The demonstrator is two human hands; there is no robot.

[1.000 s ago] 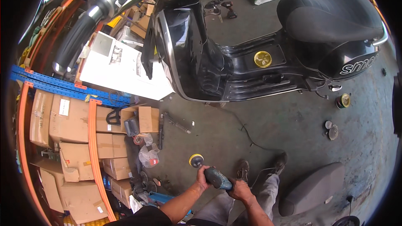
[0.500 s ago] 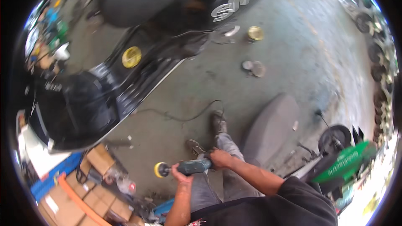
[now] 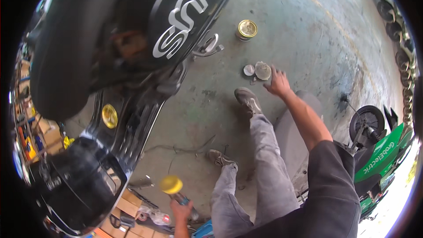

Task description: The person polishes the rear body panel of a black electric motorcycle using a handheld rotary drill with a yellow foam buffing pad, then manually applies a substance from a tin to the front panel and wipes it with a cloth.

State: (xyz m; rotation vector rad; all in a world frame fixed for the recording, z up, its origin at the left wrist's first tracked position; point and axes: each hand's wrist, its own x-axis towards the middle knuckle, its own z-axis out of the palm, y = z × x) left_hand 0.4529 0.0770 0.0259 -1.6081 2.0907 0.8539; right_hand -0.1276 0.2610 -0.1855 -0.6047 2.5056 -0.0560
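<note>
My left hand (image 3: 181,209), low in the view, is wrapped round a dark teal power polisher (image 3: 192,213). Its round yellow pad (image 3: 171,184) points up and away from me. My right hand (image 3: 279,83) reaches forward over the floor, fingers apart and nothing seen in them. Just left of its fingertips lies a round pale grey disc (image 3: 263,71), with a smaller whitish round lid or dish (image 3: 249,70) beside it. Farther off, a round yellow-rimmed tin (image 3: 247,29) stands on the floor. Whether my right fingers touch the grey disc, I cannot tell.
A black scooter (image 3: 132,119) fills the left side, a yellow round lid (image 3: 109,116) on its footboard. A grey seat-shaped piece (image 3: 288,139) lies beside my right leg. A green scooter (image 3: 383,154) is at right. Cardboard boxes (image 3: 128,202) and a cord (image 3: 185,149) are low left.
My right hand has let go of the polisher and stretched forward to the grey disc. The left hand keeps the polisher, its pad now turned upward. My view has shifted, bringing the black scooter closer.
</note>
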